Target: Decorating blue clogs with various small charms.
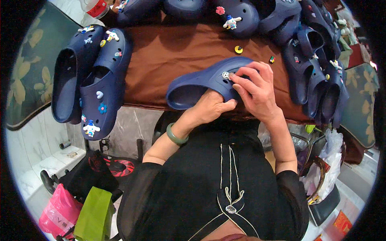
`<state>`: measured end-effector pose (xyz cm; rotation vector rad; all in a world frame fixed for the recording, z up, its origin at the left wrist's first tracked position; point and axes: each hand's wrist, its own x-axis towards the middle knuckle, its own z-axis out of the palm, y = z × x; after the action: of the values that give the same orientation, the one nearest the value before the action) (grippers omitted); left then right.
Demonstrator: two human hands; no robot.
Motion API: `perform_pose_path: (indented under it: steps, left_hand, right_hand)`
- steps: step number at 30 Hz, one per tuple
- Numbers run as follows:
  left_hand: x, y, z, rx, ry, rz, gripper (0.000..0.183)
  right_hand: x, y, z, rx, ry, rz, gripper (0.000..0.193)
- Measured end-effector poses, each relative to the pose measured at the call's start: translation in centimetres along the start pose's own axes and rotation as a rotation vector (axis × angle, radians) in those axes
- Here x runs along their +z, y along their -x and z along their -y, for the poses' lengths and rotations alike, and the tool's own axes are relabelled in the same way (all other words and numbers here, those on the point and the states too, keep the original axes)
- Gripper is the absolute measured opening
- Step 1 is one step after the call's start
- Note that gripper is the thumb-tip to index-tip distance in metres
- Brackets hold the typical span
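Observation:
A dark blue clog (189,82) lies on its side at the near edge of the brown cloth. My left hand (211,106) has its fingers inside the clog's opening, with the thumb outside, gripping it. A round black-and-white shoe charm (226,75) sits on the clog's upper. My right hand (257,88) is bent over the toe part, thumb and fingertips pinched together at the charm's edge. Beyond the clog lie a yellow-and-black charm (238,49) and a small green-and-red charm (272,60), both loose on the cloth.
A pair of blue clogs with charms (98,92) stands at the left table edge. More decorated clogs (237,18) line the far side, and others (299,68) crowd the right. Brown cloth (148,52) covers the table. Pink (60,211) and green bags (94,215) lie below left.

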<state>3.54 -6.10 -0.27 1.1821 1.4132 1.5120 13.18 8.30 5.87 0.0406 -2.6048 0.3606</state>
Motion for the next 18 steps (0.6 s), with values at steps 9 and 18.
perform_pose_path:
  steps: [9,18]
  left_hand:
    - [-0.5,-1.1,0.1,-0.033,0.063,-0.001,0.059]
    - [0.4,1.6,0.3,0.044,-0.296,0.045,0.058]
  right_hand:
    - [0.7,0.1,-1.0,0.05,-0.002,0.023,0.023]
    - [0.0,1.6,0.9,0.065,-0.05,0.052,0.026]
